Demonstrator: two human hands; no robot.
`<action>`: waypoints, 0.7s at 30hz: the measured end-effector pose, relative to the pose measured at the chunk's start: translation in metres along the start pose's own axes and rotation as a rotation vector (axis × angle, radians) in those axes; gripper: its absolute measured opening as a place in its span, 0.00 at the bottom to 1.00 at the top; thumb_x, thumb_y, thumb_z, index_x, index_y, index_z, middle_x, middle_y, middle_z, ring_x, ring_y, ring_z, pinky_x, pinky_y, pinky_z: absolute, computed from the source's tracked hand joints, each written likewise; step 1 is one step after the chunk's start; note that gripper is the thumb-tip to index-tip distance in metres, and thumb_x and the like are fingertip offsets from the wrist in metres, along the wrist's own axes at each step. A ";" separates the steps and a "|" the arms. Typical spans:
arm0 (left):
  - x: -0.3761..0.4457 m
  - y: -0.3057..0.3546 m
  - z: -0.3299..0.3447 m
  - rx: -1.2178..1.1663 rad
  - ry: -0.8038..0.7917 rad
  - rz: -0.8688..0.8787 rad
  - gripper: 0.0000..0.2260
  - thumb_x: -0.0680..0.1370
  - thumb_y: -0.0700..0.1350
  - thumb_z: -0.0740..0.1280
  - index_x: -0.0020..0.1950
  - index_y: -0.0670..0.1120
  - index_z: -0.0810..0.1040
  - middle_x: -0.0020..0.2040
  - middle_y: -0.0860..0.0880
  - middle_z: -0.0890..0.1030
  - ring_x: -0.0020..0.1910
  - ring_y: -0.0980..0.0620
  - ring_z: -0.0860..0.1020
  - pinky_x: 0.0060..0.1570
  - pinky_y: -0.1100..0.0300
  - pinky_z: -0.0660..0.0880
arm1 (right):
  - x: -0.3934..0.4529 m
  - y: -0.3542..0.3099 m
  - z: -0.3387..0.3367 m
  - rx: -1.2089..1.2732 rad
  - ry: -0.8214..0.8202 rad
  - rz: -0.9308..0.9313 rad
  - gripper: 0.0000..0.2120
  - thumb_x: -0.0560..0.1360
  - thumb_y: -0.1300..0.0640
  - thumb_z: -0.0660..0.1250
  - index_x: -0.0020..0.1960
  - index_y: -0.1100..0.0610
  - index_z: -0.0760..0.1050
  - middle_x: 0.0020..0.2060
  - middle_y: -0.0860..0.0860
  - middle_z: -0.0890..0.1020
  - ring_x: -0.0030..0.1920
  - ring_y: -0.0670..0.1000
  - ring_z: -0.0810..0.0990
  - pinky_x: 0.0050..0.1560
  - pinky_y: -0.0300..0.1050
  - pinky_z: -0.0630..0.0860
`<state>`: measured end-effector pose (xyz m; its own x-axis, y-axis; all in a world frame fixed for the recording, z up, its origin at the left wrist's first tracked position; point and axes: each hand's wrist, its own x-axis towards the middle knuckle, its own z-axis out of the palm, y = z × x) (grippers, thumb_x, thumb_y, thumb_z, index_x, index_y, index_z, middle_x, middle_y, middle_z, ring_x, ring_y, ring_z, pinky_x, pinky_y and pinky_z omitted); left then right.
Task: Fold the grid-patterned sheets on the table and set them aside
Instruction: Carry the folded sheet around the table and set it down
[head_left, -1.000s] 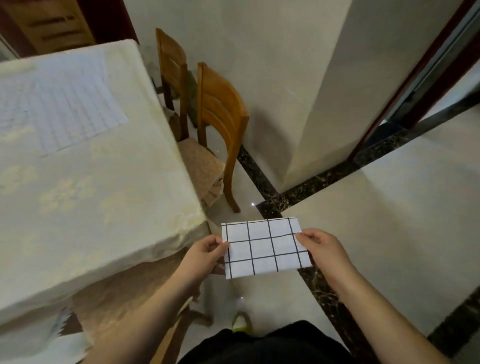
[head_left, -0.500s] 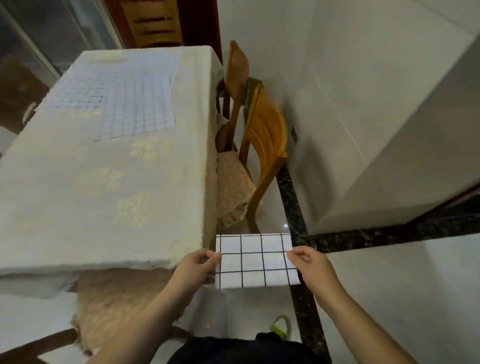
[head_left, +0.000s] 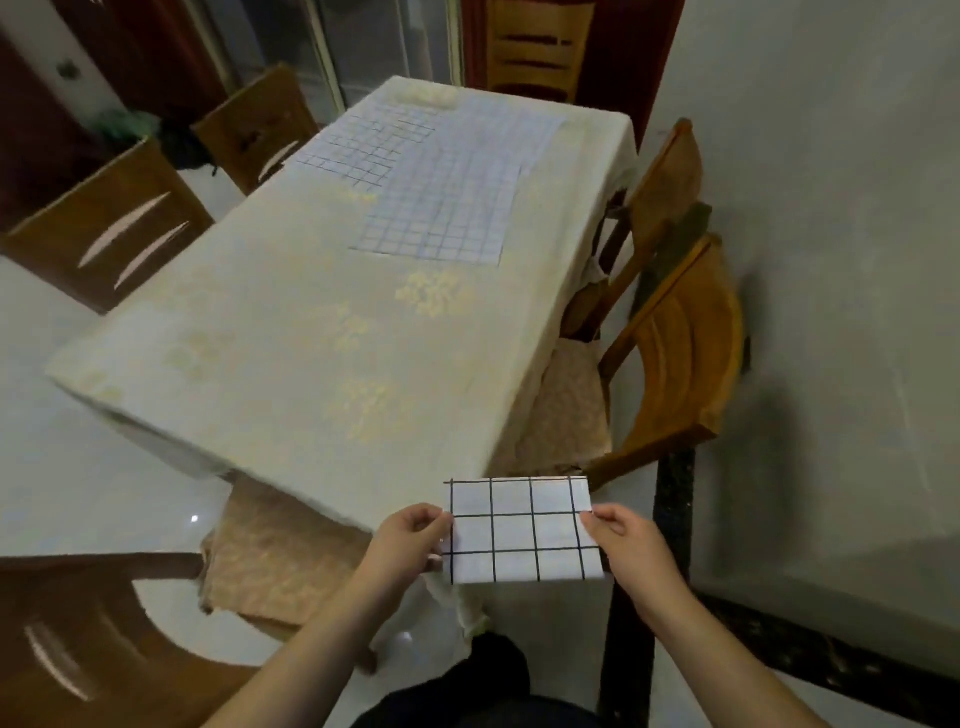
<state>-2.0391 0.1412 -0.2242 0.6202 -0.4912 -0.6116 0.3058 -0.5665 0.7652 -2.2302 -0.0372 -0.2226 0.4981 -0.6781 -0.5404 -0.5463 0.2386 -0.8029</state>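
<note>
Head view has my left hand (head_left: 410, 540) and right hand (head_left: 626, 540) each pinching a short edge of the folded white sheet with black grid lines (head_left: 522, 530), held in the air off the 5 o'clock corner of the cream-clothed bench (head_left: 291, 332). Its long axis runs 9 to 3 o'clock, face up. I judge this one folded and ready to set aside; next I reach for the flat grid sheets (head_left: 441, 192) at 12 o'clock.
</note>
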 end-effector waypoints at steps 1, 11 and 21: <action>0.008 -0.001 -0.004 -0.023 0.017 -0.021 0.10 0.80 0.43 0.65 0.47 0.37 0.79 0.39 0.41 0.79 0.34 0.50 0.76 0.29 0.64 0.74 | 0.011 -0.007 0.005 -0.019 -0.021 -0.004 0.05 0.79 0.54 0.65 0.54 0.52 0.77 0.48 0.48 0.84 0.48 0.46 0.82 0.43 0.37 0.77; 0.061 -0.016 -0.027 -0.218 0.170 -0.116 0.08 0.79 0.45 0.67 0.49 0.40 0.79 0.42 0.42 0.82 0.37 0.48 0.81 0.37 0.56 0.79 | 0.104 -0.070 0.054 -0.306 -0.194 0.013 0.06 0.79 0.59 0.65 0.54 0.55 0.78 0.45 0.49 0.84 0.46 0.49 0.82 0.47 0.44 0.79; 0.092 -0.021 -0.025 -0.284 0.396 -0.185 0.08 0.79 0.46 0.66 0.47 0.42 0.79 0.42 0.44 0.83 0.43 0.44 0.82 0.47 0.47 0.81 | 0.201 -0.098 0.100 -0.687 -0.346 -0.141 0.11 0.77 0.57 0.67 0.57 0.59 0.80 0.50 0.54 0.84 0.51 0.53 0.81 0.50 0.44 0.75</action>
<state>-1.9706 0.1250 -0.2914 0.7462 -0.0808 -0.6608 0.5859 -0.3917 0.7095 -2.0093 -0.1271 -0.2774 0.7137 -0.3877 -0.5833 -0.7004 -0.3941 -0.5950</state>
